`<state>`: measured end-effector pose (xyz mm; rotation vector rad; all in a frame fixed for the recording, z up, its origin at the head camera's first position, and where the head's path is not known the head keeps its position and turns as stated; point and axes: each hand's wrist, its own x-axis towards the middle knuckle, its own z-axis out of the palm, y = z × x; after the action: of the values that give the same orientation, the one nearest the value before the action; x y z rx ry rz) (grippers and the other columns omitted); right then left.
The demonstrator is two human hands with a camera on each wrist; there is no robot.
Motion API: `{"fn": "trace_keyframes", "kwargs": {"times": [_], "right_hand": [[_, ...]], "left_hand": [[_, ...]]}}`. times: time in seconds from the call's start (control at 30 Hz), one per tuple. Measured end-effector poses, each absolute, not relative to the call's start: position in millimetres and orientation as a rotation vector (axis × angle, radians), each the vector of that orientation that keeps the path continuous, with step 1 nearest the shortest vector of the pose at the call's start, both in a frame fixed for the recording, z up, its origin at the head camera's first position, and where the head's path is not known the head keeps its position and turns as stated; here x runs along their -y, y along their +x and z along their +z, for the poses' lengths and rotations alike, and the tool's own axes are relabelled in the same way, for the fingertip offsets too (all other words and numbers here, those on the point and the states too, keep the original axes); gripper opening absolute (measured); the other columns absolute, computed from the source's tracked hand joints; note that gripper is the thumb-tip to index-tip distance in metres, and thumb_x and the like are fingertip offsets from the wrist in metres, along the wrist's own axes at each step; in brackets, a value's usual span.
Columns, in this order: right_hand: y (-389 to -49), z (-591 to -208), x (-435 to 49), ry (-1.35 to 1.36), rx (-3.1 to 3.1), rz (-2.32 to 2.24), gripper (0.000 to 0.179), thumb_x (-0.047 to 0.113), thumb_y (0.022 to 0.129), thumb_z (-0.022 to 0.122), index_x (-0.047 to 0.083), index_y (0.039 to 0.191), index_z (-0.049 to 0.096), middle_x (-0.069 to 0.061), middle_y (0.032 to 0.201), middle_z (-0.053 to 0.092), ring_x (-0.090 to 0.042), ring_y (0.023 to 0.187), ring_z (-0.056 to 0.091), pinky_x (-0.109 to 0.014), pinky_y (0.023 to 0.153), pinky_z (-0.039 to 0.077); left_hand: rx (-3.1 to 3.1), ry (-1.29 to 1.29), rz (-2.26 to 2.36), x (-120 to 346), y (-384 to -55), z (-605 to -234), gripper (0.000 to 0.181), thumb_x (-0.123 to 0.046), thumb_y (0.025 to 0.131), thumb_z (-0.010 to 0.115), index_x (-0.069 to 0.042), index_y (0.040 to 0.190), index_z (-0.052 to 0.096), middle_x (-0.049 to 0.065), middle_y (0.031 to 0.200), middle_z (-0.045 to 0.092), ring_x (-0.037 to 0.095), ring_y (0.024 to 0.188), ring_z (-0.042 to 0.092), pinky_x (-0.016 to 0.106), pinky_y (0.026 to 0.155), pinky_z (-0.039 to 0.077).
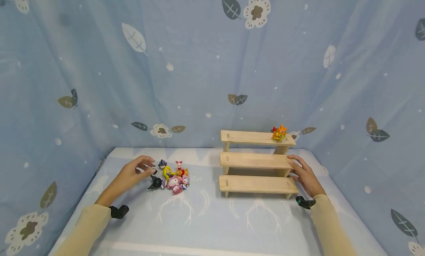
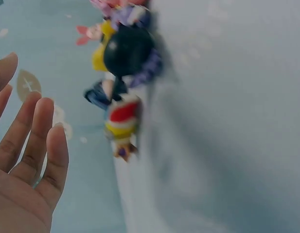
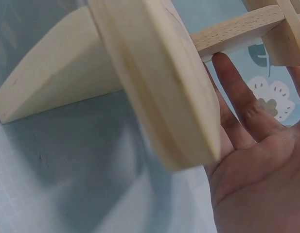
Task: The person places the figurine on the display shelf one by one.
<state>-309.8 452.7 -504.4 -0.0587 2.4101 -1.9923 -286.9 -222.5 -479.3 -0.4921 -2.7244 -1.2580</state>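
My left hand (image 1: 134,173) is at the left edge of a cluster of small toy figurines (image 1: 174,182), its fingers apart and slightly bent. In the left wrist view a red, white and yellow figurine (image 2: 123,119) lies nearest that hand, beside a dark round-headed figurine (image 2: 129,51); a gap shows between them and the fingers. At the right, my right hand (image 1: 304,176) touches the right end of a three-tier wooden display stand (image 1: 255,160). Its extended fingers (image 3: 242,97) reach past the lowest plank to the side support, partly hidden behind the wood.
An orange and yellow figurine (image 1: 280,132) stands on the right end of the top tier. A pale blue patterned cloth covers the table (image 1: 206,226), and a blue curtain (image 1: 199,71) hangs close behind the stand and along both sides.
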Motion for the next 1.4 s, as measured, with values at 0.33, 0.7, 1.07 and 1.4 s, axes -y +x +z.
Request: {"fn": "trace_keyframes", "kwargs": {"times": [0.33, 0.7, 1.07, 1.4], "right_hand": [[-312.2, -506.4, -457.8, -0.062, -2.372, -2.001, 0.050, 0.038, 0.110, 0.050, 0.022, 0.155, 0.040, 0.001, 0.136, 0.049, -0.012, 0.111, 0.064, -0.036, 0.089, 0.056], [-312.7, -501.3, -453.3, -0.032, -2.398, -1.999, 0.052, 0.043, 0.107, 0.053, 0.024, 0.155, 0.042, -0.004, 0.143, 0.045, -0.011, 0.112, 0.063, -0.036, 0.090, 0.055], [-310.4, -506.8, -451.8, 0.006, -2.416, -2.011, 0.054, 0.047, 0.106, 0.054, 0.026, 0.155, 0.043, -0.010, 0.149, 0.042, -0.010, 0.112, 0.062, -0.037, 0.091, 0.055], [-308.8, -505.5, -452.0, -0.024, -2.379, -2.035, 0.056, 0.043, 0.107, 0.054, 0.024, 0.157, 0.040, -0.006, 0.146, 0.045, -0.010, 0.114, 0.062, -0.034, 0.089, 0.056]], "left_hand": [[2.781, -0.463, -1.292, 235.3, -284.3, -497.6, 0.042, -0.031, 0.096, 0.077, -0.010, 0.129, 0.062, 0.010, 0.118, 0.067, 0.023, 0.098, 0.063, 0.039, 0.078, 0.052], [2.907, -0.523, -1.268, 231.0, -286.0, -506.9, 0.050, -0.034, 0.087, 0.085, -0.009, 0.125, 0.063, 0.011, 0.116, 0.066, 0.020, 0.092, 0.065, 0.035, 0.075, 0.054], [2.946, -0.591, -1.200, 229.4, -292.1, -509.7, 0.042, -0.003, 0.087, 0.082, -0.012, 0.124, 0.065, 0.007, 0.112, 0.067, 0.018, 0.087, 0.062, 0.032, 0.073, 0.053], [2.993, -0.478, -1.191, 230.0, -292.4, -508.4, 0.020, -0.018, 0.099, 0.071, -0.007, 0.115, 0.070, 0.001, 0.100, 0.069, 0.018, 0.087, 0.062, 0.034, 0.071, 0.053]]}}
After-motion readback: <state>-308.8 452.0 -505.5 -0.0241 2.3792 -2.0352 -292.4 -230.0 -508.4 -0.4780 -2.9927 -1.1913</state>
